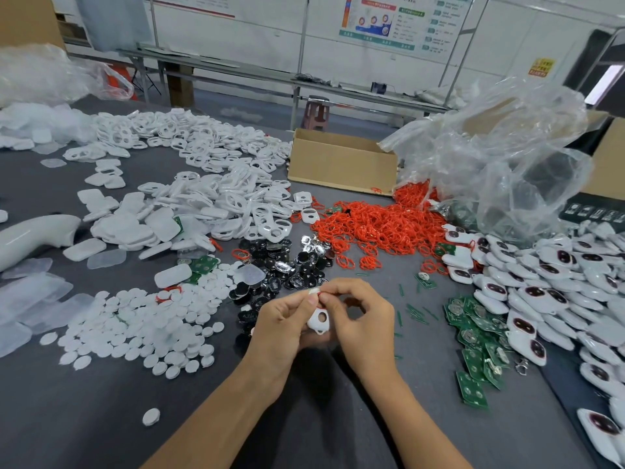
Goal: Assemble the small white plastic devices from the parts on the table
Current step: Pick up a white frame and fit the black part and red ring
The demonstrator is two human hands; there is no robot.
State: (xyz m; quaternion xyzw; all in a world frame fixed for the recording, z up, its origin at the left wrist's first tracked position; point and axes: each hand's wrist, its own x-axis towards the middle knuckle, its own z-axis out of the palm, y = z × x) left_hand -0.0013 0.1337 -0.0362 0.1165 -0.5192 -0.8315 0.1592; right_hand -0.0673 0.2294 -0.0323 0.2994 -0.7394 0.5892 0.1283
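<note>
Left hand [282, 321] curls round small white plastic shell [320, 322] above dark grey table [101, 418] | right hand [363, 316] pinches shell's top edge | heaped orange-red rubber rings [378, 228] just beyond | pinched detail unclear

Nothing here reads cleanly: the wall poster [382, 23] carries coloured charts and rows of lettering, all too blurred to make out. The yellow sign [541, 67] further right on the wall shows red characters, also illegible. The cardboard box [341, 160] bears a small red stamp [376, 190] near its lower corner, and the dark box [592, 209] at the right edge shows a row of white icons, unreadable.
</note>
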